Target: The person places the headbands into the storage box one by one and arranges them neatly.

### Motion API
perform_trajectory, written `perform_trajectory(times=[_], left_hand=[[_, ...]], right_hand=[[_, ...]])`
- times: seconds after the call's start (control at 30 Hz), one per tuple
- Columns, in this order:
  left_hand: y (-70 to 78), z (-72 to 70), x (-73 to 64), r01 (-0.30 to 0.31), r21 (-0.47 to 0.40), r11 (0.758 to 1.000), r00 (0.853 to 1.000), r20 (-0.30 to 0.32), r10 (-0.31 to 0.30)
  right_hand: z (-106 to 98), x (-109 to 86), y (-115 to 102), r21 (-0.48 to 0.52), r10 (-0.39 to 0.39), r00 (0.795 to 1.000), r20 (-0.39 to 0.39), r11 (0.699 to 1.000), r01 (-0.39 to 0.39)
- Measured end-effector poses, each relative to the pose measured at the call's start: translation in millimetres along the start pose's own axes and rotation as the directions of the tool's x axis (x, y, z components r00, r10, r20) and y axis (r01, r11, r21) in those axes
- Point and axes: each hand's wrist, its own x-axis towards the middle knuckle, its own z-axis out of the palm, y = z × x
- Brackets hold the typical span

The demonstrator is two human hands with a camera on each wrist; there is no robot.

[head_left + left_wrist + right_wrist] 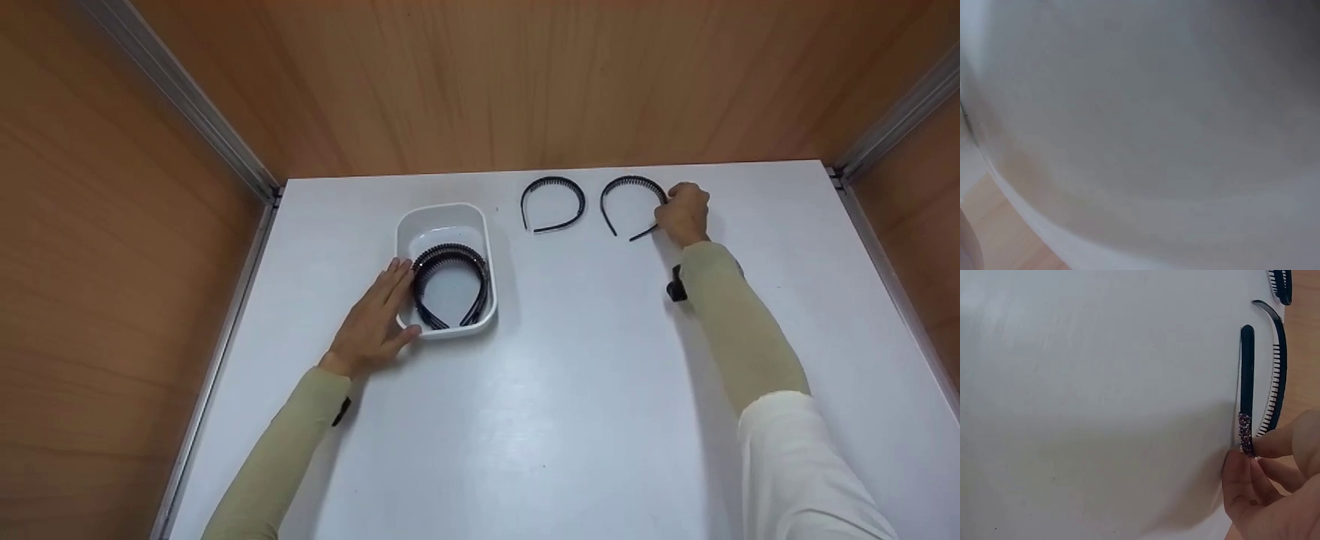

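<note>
At the table's far right, my right hand (pixel 684 215) pinches the right side of a black toothed headband (pixel 632 180). The right wrist view shows thumb and fingers on this headband (pixel 1247 371), at a stretch covered in small coloured beads. My left hand (pixel 373 322) rests with straight fingers against the left side of a white rectangular tub (pixel 442 212). Several black headbands (pixel 450 251) lie stacked inside it. Between the tub and my right hand lies another black toothed headband (pixel 553 181). The left wrist view is filled by a blurred pale surface.
The white table (pixel 525 420) is bounded by a wooden panel (pixel 525 82) at the back and a wooden panel (pixel 97 262) on the left. Metal rails (pixel 217 112) run along the corners.
</note>
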Motion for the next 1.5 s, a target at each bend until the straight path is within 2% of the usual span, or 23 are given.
perform_trajectory(times=[0.13,0.27,0.47,0.63,0.97,1.1,1.2,1.33,1.5], left_hand=[[1.3,-0.1,0.8,0.002,0.002,1.0,1.0,-0.001,-0.002],[1.9,-1.6,0.7,-0.001,0.001,1.0,1.0,-0.005,0.001],[0.9,-4.3,1.6,0.022,0.008,1.0,0.999,0.047,-0.022],[-0.6,-6.0,0.6,0.039,0.025,0.999,0.997,0.073,-0.04],[-1.3,-8.1,1.5,0.057,0.042,0.997,0.995,0.082,-0.06],[-1.7,-7.5,2.3,0.043,0.036,0.998,0.997,0.058,-0.045],[-2.0,-7.2,3.2,0.034,0.036,0.999,0.999,0.036,-0.035],[-1.4,-7.3,3.8,0.036,0.061,0.997,0.999,0.037,-0.038],[0.2,-7.5,4.1,0.054,0.074,0.996,0.998,0.027,-0.056]], right_hand=[[-5.4,-1.6,0.7,0.021,0.026,1.0,0.004,0.999,-0.026],[-10.9,-1.5,0.4,0.067,0.058,0.997,0.041,0.996,-0.06],[-21.0,-1.5,-4.0,0.09,0.141,0.987,0.081,0.985,-0.149],[-25.9,-5.9,-12.4,0.107,0.169,0.979,0.109,0.978,-0.181],[-31.6,-14.1,-29.1,0.128,0.137,0.982,0.127,0.98,-0.153],[-32.8,-18.8,-34.8,0.159,0.142,0.98,0.143,0.974,-0.164],[-33.6,-23.6,-38.0,0.191,0.11,0.982,0.152,0.972,-0.138],[-34.3,-30.5,-41.8,0.228,0.053,0.985,0.166,0.969,-0.09],[-33.3,-37.6,-46.2,0.24,0.031,0.981,0.191,0.968,-0.077]])
